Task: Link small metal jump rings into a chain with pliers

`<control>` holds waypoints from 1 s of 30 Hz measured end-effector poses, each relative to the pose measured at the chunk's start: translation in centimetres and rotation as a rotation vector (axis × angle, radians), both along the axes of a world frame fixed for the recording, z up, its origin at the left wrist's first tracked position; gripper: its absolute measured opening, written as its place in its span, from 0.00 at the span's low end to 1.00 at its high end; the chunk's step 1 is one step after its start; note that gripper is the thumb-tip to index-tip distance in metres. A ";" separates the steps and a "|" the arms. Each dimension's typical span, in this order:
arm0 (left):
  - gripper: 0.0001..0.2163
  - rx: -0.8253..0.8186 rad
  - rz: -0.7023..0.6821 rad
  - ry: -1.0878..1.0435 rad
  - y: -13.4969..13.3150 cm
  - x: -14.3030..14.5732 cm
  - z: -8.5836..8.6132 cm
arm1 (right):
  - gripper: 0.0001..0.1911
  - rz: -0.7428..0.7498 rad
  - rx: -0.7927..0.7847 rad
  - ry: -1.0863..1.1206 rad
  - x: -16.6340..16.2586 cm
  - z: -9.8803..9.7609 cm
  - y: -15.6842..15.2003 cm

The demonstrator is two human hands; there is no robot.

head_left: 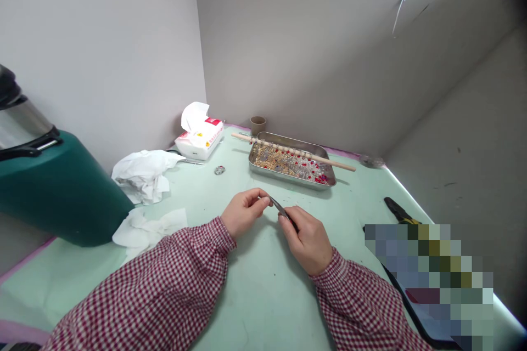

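My right hand [307, 238] grips a dark slim tool like tweezers or small pliers [282, 210], its tip pointing left and up. My left hand [246, 211] is pinched at that tip, thumb and forefinger pressed together on something too small to make out. Both hands hover over the pale green table [255, 296], near its middle. Both sleeves are red and white check. Behind the hands a metal tray [291, 168] holds gold and red beads. A wooden stick [293, 151] strung with pale beads lies across the tray.
A tissue pack [200, 136] and crumpled tissues [144, 175] lie at the left. A dark green container [53, 189] stands at the far left. A small cup [258, 125] sits in the corner, a small ring-like object [219, 170] near the tray, a black tool [398, 212] at the right.
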State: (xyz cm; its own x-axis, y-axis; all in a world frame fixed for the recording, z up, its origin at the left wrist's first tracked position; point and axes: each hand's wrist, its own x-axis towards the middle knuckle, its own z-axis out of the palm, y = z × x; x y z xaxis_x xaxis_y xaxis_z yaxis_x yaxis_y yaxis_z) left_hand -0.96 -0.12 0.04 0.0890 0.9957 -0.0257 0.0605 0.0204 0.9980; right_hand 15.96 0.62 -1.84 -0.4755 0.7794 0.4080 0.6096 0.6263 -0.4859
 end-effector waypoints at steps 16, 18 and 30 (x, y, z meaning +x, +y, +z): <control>0.08 0.181 0.131 0.178 0.2 0.1 -0.2 | 0.10 -0.111 0.126 -0.052 -0.6 -0.5 -0.6; 0.08 0.117 0.094 0.080 0.1 0.2 0.0 | 0.10 -0.085 0.109 -0.028 -0.5 -0.5 -0.5; 0.08 -0.380 -0.431 -0.548 0.2 -1.3 -0.2 | 0.09 0.114 0.042 0.083 0.3 -0.1 0.3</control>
State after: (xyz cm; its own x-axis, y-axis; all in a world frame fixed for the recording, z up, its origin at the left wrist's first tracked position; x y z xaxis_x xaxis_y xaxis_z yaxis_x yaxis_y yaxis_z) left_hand -2.26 0.04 -0.14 0.5630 0.8024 -0.1979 -0.3570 0.4521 0.8174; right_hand 16.21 0.89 -1.92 -0.5232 0.7035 0.4810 0.4918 0.7102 -0.5038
